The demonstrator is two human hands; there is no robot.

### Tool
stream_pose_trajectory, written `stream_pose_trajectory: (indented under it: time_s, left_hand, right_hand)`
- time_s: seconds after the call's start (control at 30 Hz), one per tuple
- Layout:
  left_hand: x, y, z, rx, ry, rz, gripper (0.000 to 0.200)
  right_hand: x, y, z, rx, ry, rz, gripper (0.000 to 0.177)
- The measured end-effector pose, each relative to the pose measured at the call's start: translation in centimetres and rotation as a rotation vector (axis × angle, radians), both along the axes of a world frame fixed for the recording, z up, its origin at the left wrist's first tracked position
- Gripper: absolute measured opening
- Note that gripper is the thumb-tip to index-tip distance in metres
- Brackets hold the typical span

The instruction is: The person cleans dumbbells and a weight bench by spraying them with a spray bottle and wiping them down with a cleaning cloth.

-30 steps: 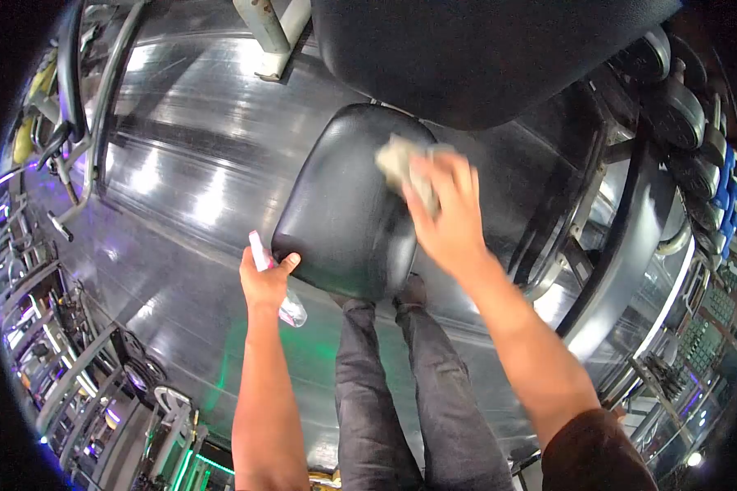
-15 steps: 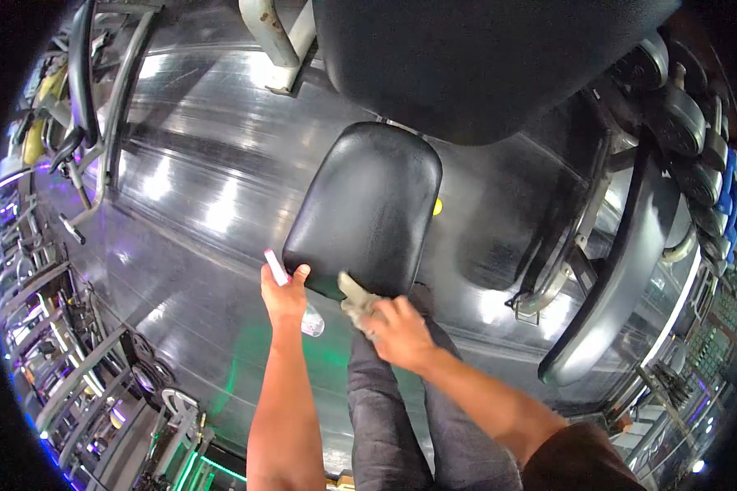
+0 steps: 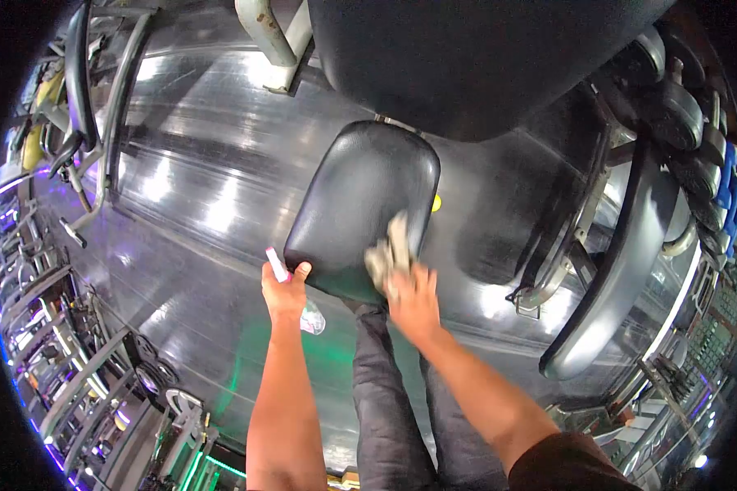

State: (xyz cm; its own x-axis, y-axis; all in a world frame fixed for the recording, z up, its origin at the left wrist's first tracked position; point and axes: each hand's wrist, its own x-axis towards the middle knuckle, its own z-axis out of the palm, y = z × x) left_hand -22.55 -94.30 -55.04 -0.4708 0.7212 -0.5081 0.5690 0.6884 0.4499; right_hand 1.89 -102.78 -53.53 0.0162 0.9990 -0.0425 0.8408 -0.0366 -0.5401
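A black padded bench seat [image 3: 367, 192] lies in front of me, its near edge by both hands. My left hand [image 3: 285, 293] is closed around a spray bottle [image 3: 312, 319] at the seat's near left corner. The bottle's pink and white top sticks out above the fingers, and its clear lower part shows below them. My right hand [image 3: 413, 304] grips a pale, crumpled cloth [image 3: 391, 255] over the near right part of the seat. The cloth is blurred by motion, with one end flapping up.
A large black backrest pad [image 3: 475, 65] rises beyond the seat. Another padded bench [image 3: 610, 286] stands at the right, near a rack of dumbbells [image 3: 680, 114]. Gym machines [image 3: 98, 131] line the left. A small yellow round thing [image 3: 436, 203] shows beside the seat.
My right hand has moved the cloth from the seat's near edge up and to the right, onto the pad. My left hand and the spray bottle have barely moved.
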Motion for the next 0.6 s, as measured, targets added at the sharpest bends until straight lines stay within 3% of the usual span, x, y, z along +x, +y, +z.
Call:
stream_pose_trajectory:
  time_s: [0.1,0.17,0.23,0.37,0.47,0.57,0.6]
  left_hand:
    - [1.9,1.6,3.7,-0.066,0.05,-0.02,0.049]
    - [0.8,1.0,2.3,-0.053,0.004,-0.002,0.049]
    - [0.4,1.1,1.8,-0.041,-0.011,-0.013,0.05]
    - [-1.1,0.6,0.2,-0.034,-0.079,-0.05,0.045]
    - [-0.7,0.6,0.6,-0.021,-0.101,-0.031,0.046]
    - [-1.3,0.4,-0.1,-0.002,-0.089,-0.064,0.046]
    - [-1.0,0.6,0.5,-0.003,-0.118,-0.045,0.045]
  right_hand:
    - [0.4,-6.5,0.1,-0.27,0.134,0.085,0.043]
    - [2.2,-7.1,1.8,-0.505,0.274,0.048,0.041]
    - [4.1,-3.2,2.7,-0.207,0.383,-0.199,0.034]
    - [7.5,12.1,4.6,0.196,0.332,-0.347,0.032]
    - [6.3,18.3,1.8,0.089,0.148,-0.372,0.042]
    - [3.4,16.1,-0.2,0.065,0.071,-0.558,0.046]
    - [2.4,13.5,0.4,0.053,0.166,-0.559,0.048]
